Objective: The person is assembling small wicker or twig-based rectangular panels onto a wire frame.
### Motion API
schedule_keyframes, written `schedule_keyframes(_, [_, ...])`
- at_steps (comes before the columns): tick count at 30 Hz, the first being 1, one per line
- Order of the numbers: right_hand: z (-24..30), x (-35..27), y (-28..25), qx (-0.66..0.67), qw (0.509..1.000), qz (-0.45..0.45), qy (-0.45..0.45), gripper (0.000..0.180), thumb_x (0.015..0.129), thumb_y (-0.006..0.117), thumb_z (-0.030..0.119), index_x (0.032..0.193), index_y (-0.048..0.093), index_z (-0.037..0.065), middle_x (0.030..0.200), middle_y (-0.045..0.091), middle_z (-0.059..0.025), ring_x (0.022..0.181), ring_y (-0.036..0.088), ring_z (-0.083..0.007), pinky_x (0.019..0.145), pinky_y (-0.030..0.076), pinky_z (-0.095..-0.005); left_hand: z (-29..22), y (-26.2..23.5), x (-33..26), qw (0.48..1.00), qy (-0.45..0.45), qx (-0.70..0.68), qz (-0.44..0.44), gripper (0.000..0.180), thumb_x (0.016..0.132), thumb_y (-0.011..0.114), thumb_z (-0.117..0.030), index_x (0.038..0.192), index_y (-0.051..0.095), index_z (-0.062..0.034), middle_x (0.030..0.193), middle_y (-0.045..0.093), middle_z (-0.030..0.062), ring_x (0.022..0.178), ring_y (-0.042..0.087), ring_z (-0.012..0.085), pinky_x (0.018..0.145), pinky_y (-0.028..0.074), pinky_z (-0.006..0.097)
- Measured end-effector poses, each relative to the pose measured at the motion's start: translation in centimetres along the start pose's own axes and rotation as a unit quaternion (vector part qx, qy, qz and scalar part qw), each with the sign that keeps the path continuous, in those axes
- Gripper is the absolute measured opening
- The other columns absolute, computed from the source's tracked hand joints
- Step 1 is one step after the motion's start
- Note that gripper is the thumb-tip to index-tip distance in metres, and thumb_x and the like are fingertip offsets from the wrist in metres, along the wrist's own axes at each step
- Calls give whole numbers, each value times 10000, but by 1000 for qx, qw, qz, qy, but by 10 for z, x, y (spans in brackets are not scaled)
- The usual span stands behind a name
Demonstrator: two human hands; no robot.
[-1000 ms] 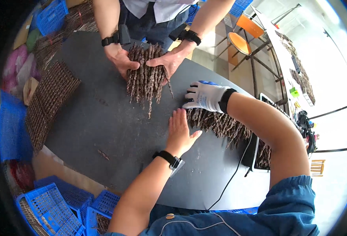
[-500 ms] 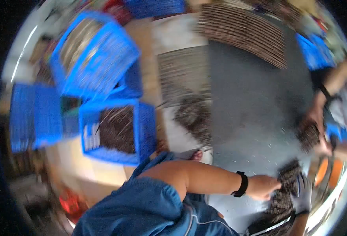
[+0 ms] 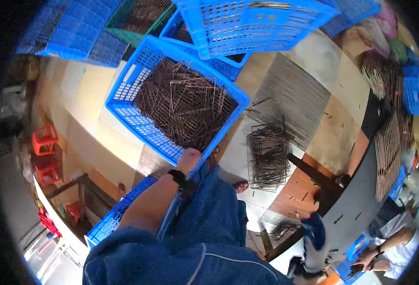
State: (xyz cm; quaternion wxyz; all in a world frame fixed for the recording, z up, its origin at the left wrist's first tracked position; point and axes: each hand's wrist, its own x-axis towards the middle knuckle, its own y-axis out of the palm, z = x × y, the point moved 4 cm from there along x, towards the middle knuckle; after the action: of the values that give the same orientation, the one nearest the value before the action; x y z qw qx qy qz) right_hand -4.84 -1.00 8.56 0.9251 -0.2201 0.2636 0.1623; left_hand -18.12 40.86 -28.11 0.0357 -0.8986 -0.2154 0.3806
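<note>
My left hand (image 3: 189,160), with a black band at the wrist, is closed over the near rim of a blue plastic crate (image 3: 145,135). Inside the crate lies a heaped tangle of thin dark-brown bent wire pieces (image 3: 186,104), some shaped like rectangular frames. At the lower right, my right hand (image 3: 315,244) wears a navy and pale grey glove. It is beside the grey tabletop edge, well apart from the crate. How its fingers are set does not show.
Wire frames (image 3: 269,156) lie stacked on the floor right of the crate. Another blue crate (image 3: 266,28) stands behind it. On the right, rows of brown wire pieces (image 3: 388,156) rest on the grey table (image 3: 344,218). A co-worker's hands (image 3: 365,261) hold a dark bundle. Red stools (image 3: 45,140) stand left.
My view has swung left, toward the crates. My left hand has gone from the dark bundle on the table to the crate's rim. My right hand is no longer at that bundle.
</note>
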Motion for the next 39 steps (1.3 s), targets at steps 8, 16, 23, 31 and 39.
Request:
schedule_keyframes(8, [-39, 254, 282, 220, 943, 198, 149, 533, 876, 650, 25, 1373, 460, 14, 1211, 623, -117, 1088, 609, -196, 976, 473, -307, 128, -113, 139, 987, -36, 78, -139, 592, 830, 768, -290, 1240, 457, 4, 1097, 642, 141, 984, 610, 202, 871, 505, 382])
schedule_keyframes(16, [-166, 504, 432, 50, 984, 123, 117, 727, 767, 809, 159, 1387, 447, 50, 1113, 647, -88, 1054, 631, -242, 918, 514, -417, 171, -106, 226, 986, -101, -92, -93, 892, 702, 867, -376, 1384, 448, 17, 1211, 638, 98, 1063, 609, 178, 934, 474, 318])
schedule_keyframes(23, [-228, 568, 486, -138, 969, 180, 99, 554, 802, 780, 239, 1272, 591, 17, 1223, 630, -113, 1092, 616, -194, 995, 456, -396, 145, -95, 218, 978, -102, -184, -11, 351, 865, 744, -292, 1101, 680, -41, 1049, 692, 13, 894, 619, 113, 812, 488, 298])
schedule_keyframes(31, [-109, 466, 488, 57, 962, 260, 55, 394, 837, 723, 64, 1219, 629, 30, 1162, 659, -62, 1033, 631, -141, 953, 493, -301, 68, -118, 134, 968, -49, -243, -40, 207, 952, 593, -95, 1115, 651, 18, 1036, 693, 62, 981, 651, 170, 918, 505, 338])
schedule_keyframes(39, [10, 441, 492, 91, 950, 286, -89, 378, 791, 758, 39, 1143, 633, -20, 1060, 692, -81, 945, 661, -160, 912, 518, -301, -22, -158, 87, 927, -52, -371, -17, 312, 1009, 509, -235, 1181, 565, 19, 967, 680, 105, 877, 676, 217, 828, 551, 360])
